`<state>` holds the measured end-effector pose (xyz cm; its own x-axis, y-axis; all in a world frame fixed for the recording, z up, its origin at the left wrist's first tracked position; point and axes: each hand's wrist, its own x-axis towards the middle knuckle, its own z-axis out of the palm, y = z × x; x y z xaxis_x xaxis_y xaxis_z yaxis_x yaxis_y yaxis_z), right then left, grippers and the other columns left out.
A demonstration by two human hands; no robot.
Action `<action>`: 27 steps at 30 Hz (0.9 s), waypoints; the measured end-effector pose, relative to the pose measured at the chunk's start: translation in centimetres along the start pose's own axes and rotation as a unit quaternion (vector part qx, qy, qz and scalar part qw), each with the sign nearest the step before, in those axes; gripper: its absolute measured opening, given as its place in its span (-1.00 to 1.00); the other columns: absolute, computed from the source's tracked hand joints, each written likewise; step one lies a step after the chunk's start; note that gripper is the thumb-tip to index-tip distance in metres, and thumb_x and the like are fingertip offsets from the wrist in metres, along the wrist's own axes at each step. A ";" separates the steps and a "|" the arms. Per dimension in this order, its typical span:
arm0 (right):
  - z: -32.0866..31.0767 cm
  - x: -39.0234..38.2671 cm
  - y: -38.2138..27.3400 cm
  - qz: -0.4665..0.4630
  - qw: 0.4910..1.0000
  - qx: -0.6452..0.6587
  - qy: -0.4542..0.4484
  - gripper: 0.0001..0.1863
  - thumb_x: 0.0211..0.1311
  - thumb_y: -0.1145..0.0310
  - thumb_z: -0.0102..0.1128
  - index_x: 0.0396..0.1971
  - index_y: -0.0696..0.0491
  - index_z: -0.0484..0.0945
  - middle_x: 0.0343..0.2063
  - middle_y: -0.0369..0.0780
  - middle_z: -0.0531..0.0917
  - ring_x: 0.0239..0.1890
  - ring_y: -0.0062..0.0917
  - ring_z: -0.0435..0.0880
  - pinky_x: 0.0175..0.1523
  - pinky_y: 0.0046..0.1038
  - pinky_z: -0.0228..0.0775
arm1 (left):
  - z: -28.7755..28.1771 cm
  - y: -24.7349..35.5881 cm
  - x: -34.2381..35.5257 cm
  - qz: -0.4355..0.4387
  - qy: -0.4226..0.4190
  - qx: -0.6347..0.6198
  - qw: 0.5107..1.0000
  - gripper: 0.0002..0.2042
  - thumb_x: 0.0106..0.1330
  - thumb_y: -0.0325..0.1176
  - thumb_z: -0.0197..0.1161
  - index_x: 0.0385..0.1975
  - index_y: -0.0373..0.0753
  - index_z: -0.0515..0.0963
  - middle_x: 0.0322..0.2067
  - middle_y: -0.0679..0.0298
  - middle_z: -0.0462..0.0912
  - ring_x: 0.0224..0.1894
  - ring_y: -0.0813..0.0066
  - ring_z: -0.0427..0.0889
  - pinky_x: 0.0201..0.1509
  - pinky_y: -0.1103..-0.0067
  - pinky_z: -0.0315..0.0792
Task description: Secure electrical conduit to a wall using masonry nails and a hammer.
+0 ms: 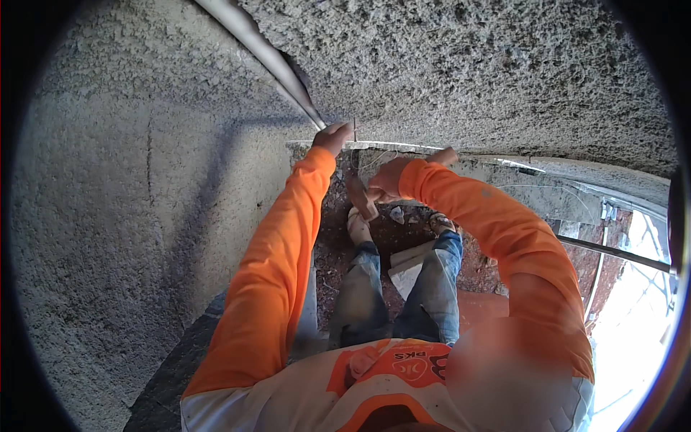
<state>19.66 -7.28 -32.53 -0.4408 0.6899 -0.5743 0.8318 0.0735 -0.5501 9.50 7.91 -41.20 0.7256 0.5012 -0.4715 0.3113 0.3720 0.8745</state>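
Note:
My left hand (335, 137) is closed in the corner between the two rough walls, at the left end of a thin pale strip (403, 145). A thin dark line, like a nail, shows at its fingertips; whether the fingers grip it I cannot tell. Lower and to the right, my right hand (389, 178) is wrapped round a hammer. The hammer head (360, 196) hangs below the strip, above my feet, and the wooden handle end (444, 155) sticks out past my wrist.
Rough cement walls rise on the left (108, 180) and ahead (468, 79). A pale pipe (252, 43) runs down into the corner. Pale blocks (409, 270) lie between my legs on reddish ground with rubble. A dark bar (612, 252) and a bright opening stand at the right.

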 end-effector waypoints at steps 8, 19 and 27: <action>-0.7 -0.1 -0.4 0.042 0.998 0.011 -0.045 -0.75 -0.02 0.22 -0.08 -0.34 -0.05 0.47 -0.41 -0.13 0.55 -0.33 -0.26 0.53 -0.26 -0.27 0.33 | -8.8 -22.8 -16.5 -0.105 0.136 0.125 0.977 -0.76 0.05 -0.27 -0.05 -0.77 -0.24 0.38 -0.76 0.29 0.42 -0.71 0.51 0.38 -0.63 0.54 0.27; -1.8 0.3 -0.6 0.180 0.983 0.035 0.002 -0.83 -0.02 0.24 -0.02 -0.43 -0.06 0.48 -0.48 -0.22 0.55 -0.31 -0.37 0.53 -0.23 -0.32 0.32 | -14.7 -38.5 -37.1 -0.314 -0.262 0.652 0.639 -0.75 0.02 -0.15 0.05 -0.37 -0.11 0.52 -0.33 0.21 0.54 -0.26 0.28 0.50 -0.24 0.39 0.36; -1.4 0.3 0.9 0.214 0.969 0.033 0.117 -0.76 -0.05 0.18 0.02 -0.36 -0.07 0.46 -0.46 -0.23 0.56 -0.39 -0.32 0.53 -0.31 -0.28 0.32 | -8.7 -23.7 -26.1 -0.298 0.150 0.053 0.941 -0.81 -0.02 -0.26 -0.02 -0.50 -0.20 0.46 -0.64 0.33 0.49 -0.65 0.55 0.43 -0.69 0.60 0.22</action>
<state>20.71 -5.95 -32.31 0.0357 0.7918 -0.6098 0.8949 -0.2969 -0.3331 -22.12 -7.16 -50.62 0.2022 0.4330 -0.8784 0.6793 0.5841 0.4443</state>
